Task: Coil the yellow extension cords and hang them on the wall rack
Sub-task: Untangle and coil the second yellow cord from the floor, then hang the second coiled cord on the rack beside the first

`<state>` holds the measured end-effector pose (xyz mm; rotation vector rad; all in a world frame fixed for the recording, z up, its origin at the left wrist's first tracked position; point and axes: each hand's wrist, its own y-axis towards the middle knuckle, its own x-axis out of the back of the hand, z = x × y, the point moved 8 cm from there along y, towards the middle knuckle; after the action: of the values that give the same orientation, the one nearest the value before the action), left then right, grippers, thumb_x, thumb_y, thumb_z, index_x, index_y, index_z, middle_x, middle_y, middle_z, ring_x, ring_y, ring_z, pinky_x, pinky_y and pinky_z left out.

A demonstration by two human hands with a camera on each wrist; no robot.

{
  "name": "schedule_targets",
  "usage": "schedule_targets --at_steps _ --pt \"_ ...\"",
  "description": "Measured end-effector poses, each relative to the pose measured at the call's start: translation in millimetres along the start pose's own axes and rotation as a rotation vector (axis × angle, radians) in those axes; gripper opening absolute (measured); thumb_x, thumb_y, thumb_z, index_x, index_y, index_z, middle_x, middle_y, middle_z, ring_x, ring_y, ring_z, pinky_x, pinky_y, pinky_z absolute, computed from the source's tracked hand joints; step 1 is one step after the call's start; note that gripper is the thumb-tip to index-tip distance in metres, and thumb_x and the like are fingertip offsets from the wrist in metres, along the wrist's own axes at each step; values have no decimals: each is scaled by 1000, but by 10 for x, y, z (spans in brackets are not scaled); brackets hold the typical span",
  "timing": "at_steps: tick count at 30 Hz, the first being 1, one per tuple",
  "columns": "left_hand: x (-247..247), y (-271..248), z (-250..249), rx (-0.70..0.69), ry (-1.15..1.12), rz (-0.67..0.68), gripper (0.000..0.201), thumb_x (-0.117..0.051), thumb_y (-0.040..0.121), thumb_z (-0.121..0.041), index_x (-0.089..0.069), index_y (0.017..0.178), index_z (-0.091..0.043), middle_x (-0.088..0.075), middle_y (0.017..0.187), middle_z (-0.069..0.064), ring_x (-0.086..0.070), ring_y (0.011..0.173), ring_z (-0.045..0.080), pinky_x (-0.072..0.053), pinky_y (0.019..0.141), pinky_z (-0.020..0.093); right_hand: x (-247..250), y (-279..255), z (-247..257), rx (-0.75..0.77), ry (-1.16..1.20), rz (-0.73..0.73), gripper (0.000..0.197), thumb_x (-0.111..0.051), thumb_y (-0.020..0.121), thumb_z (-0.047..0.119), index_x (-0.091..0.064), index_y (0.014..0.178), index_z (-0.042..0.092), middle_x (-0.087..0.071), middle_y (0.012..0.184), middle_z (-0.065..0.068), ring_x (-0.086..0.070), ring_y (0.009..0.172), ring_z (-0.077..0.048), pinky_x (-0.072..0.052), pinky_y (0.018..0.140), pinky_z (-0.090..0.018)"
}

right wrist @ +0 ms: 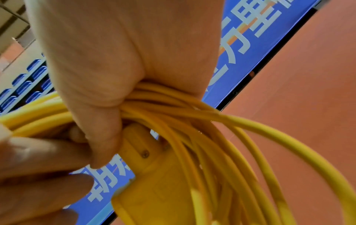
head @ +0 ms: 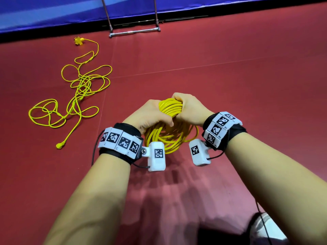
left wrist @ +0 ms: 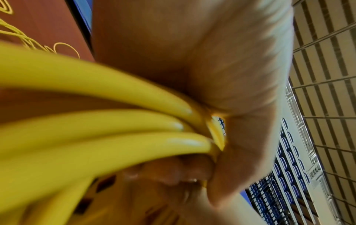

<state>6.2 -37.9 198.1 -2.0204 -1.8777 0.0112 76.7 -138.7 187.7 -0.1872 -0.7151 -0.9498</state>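
Both hands, left hand (head: 150,114) and right hand (head: 189,107), squeeze the coiled yellow cord (head: 169,137) tight. The messy cord (head: 79,96) lies far left of the fingers.

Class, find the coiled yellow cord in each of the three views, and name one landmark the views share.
Head: coiled yellow cord at centre, gripped by both hands.
Left wrist: thick blurred strands across the left half.
Right wrist: loops fanning toward lower right.
Shared landmark: blue banner bordering the red floor.
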Motion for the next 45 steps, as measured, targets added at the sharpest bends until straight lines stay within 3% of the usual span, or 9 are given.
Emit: schedule_targets --at_steps 3,5,10,15,24,32,40,43,45 --pt "139 174 22 -23 42 -108 28 -71 60 12 -60 84 2 -54 68 15 -51 51 18 -43 49 23 -7 117 -116 -58 9 -29 23 -71 60 23 -49 68 23 -49 59 8 -40 55 -7 -35 51 -23" --pt "254 336 60 -60 112 -217 23 -72 59 0 -61 79 3 -53 62 10 -47 49 16 -39 49 26 -10 222 -241 -119 20 -63 21 -65 55 29 -46 63 22 -48 57 8 -42 56 -11 -37 52 -28" --pt "507 666 268 -67 374 -442 26 -67 52 -36 -59 70 -19 -62 63 -3 -60 69 28 -46 60 35 -72 510 -546 -245 -12 -94 22 -63 58 34 -52 61 16 -54 56 4 -49 56 -15 -43 57 -33" --pt "659 967 601 -40 434 -624 16 -64 71 -34 -54 74 -21 -64 73 1 -57 82 36 -44 67 37 -95 839 -848 -297 -40 -161 17 -69 66 27 -61 69 13 -65 62 -3 -63 65 -24 -53 63 -40" --pt "767 1177 202 1 407 -535 12 -62 75 -24 -51 71 -20 -64 71 2 -57 80 37 -45 68 39 224 1065 -674 -459 -44 -93 21 -69 68 23 -50 59 19 -57 57 3 -57 65 -23 -49 62 -36" --pt "1545 931 -1912 -3 479 -519 8 -61 80 -22 -56 83 -17 -68 81 8 -59 89 41 -46 72 43 1548 1787 792 -474 134 -117 18 -72 60 22 -57 62 12 -55 53 2 -47 50 -13 -47 55 -38" --pt "2290 758 -5117 -89 500 -631 10 -61 80 -25 -55 80 -17 -68 85 15 -58 89 44 -36 64 37 3990 2812 2824 -359 102 -184 15 -73 65 14 -58 62 12 -53 52 4 -45 49 -10 -40 51 -26" --pt "2463 673 -6197 -100 510 -636 10 -62 76 -22 -52 76 -19 -68 82 13 -58 86 43 -35 63 34 4826 3088 3483 -317 80 -182 12 -73 66 16 -61 70 14 -62 60 2 -54 56 -14 -42 57 -25" --pt "2573 633 -6815 -110 521 -647 9 -61 74 -21 -52 75 -21 -68 81 11 -60 86 41 -36 64 33 5296 3259 3887 -238 53 -208 26 -72 66 21 -62 91 23 -70 78 2 -63 73 -19 -49 69 -29"
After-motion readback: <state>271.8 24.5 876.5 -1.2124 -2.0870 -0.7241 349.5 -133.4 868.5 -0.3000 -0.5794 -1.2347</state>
